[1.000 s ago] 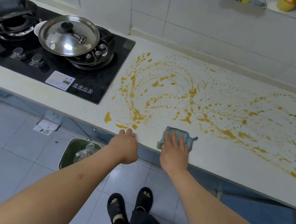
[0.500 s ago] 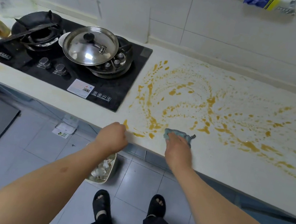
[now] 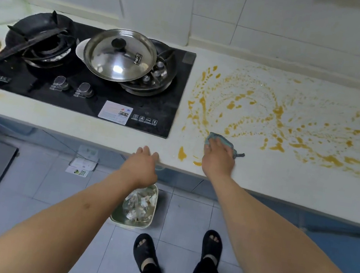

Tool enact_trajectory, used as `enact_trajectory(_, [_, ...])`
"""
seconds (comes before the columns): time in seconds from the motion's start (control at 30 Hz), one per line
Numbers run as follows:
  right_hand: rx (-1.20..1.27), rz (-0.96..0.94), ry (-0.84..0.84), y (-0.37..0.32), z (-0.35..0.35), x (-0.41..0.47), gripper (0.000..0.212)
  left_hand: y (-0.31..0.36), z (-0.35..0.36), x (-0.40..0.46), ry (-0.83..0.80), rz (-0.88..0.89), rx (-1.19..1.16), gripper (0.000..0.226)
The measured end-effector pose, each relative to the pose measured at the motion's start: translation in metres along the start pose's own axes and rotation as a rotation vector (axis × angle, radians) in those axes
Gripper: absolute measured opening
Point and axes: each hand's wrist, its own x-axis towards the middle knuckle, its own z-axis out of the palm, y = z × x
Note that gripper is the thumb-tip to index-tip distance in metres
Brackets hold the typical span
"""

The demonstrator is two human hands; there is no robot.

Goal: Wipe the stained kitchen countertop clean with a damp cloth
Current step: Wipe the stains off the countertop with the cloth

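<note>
The pale countertop (image 3: 284, 182) is smeared with swirls of orange-yellow stain (image 3: 277, 118) across its middle and right. My right hand (image 3: 217, 158) presses flat on a small teal cloth (image 3: 227, 142) near the front edge, at the stain's left end; most of the cloth is hidden under my fingers. Two blobs of stain (image 3: 181, 153) lie just left of that hand. My left hand (image 3: 143, 167) rests on the counter's front edge, fingers apart and holding nothing.
A black gas hob (image 3: 110, 93) sits left of the stain, with a steel-lidded pot (image 3: 120, 55) and a dark wok (image 3: 38, 33) on it. A bin (image 3: 135, 207) with rubbish stands on the tiled floor below my left hand. My feet (image 3: 180, 253) are near it.
My right hand has slid the cloth forward and left into the stain's left end. My left hand has uncurled its fingers on the counter's edge. The view has shifted left.
</note>
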Motion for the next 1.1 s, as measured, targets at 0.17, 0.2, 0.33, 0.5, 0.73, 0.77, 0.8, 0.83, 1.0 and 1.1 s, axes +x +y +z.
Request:
enact_trajectory(0.17, [0.030, -0.081, -0.071, -0.047, 0.026, -0.014, 0.048, -0.013, -0.004, -0.003, 0.009, 0.062, 0.030, 0.049])
enact_trajectory(0.2, [0.031, -0.112, -0.091, -0.054, 0.030, -0.016, 0.047, -0.014, -0.005, -0.003, 0.008, 0.068, 0.028, 0.050])
enact_trajectory(0.33, [0.006, -0.290, -0.145, -0.062, 0.036, -0.022, 0.042, -0.016, -0.007, -0.003, 0.004, 0.077, 0.028, 0.051])
enact_trajectory(0.5, [-0.028, -0.586, -0.168, -0.034, 0.020, -0.028, 0.024, -0.013, -0.007, -0.003, -0.011, 0.064, 0.058, 0.049])
enact_trajectory(0.73, [0.081, -0.634, -0.173, 0.033, -0.011, -0.037, 0.021, -0.006, -0.006, -0.001, -0.024, 0.026, 0.071, 0.048])
enact_trajectory(0.77, [0.087, -0.615, -0.180, 0.045, -0.018, -0.040, 0.020, -0.005, -0.005, 0.000, -0.030, 0.025, 0.078, 0.049])
enact_trajectory(0.8, [0.099, -0.590, -0.179, 0.056, -0.026, -0.041, 0.019, -0.005, -0.005, 0.001, -0.034, 0.024, 0.081, 0.049])
enact_trajectory(0.83, [0.115, -0.564, -0.166, 0.068, -0.034, -0.042, 0.017, -0.005, -0.005, 0.001, -0.039, 0.021, 0.082, 0.050])
enact_trajectory(1.0, [0.110, -0.237, -0.057, 0.105, -0.066, -0.045, 0.026, -0.004, -0.006, 0.000, -0.057, 0.021, 0.096, 0.049])
enact_trajectory(1.1, [0.114, 0.033, 0.002, 0.086, -0.066, -0.043, 0.026, -0.005, -0.007, -0.001, -0.055, 0.035, 0.115, 0.047])
